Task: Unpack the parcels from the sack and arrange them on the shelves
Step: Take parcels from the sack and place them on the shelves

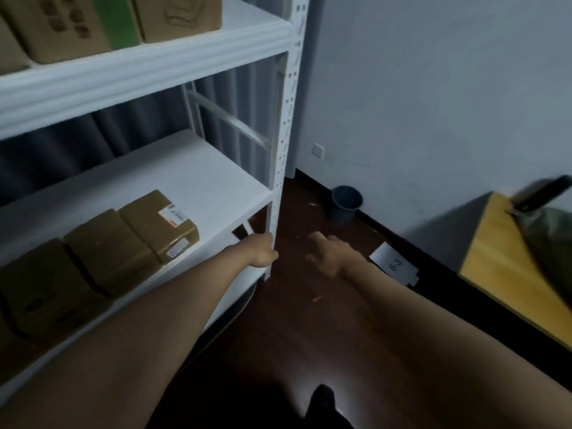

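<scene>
**Both hands empty by the shelf post; sack off to the right**

Landmark: front corner post (pixel 276 212) of the white shelving unit (pixel 145 78).

- Left hand (pixel 263 252) right at the post, level with the middle shelf's front corner. Fingers turned away from camera, so cannot tell whether curled or relaxed; touching the post or just short of it, unclear. No parcel visible in it.
- Right hand (pixel 328 255) just right of the post, out over dark floor. Fingers loosely spread, palm down, holding nothing.
- Middle shelf, left of the post: three brown parcels (pixel 105 243) in a row, touching side to side; the nearest to the post carries white labels. Bare white shelf between that one and the post.
- Upper shelf, above and left of the post: larger cardboard boxes (pixel 77 23).
- Sack (pixel 551 243), dark green, well right of the post on a wooden table (pixel 495 261), only partly in frame. Contents not visible.
- Floor right of the post: dark bin (pixel 345 205) by the wall, white sheet (pixel 394 263) marked with numerals, small scraps.

Judgement: between parcels, likely about to turn back toward the sack.

Risks:
- Frame blurred, head apparently in motion; swinging right could knock the left hand or forearm on the post.
- Sheet on dark, dim floor lies between post and table; slip hazard if stepped on.
- Sack close to the table edge; a careless tug could drag it off.
- Row already tight; pushing another parcel in carelessly could shove the rest out of line.
</scene>
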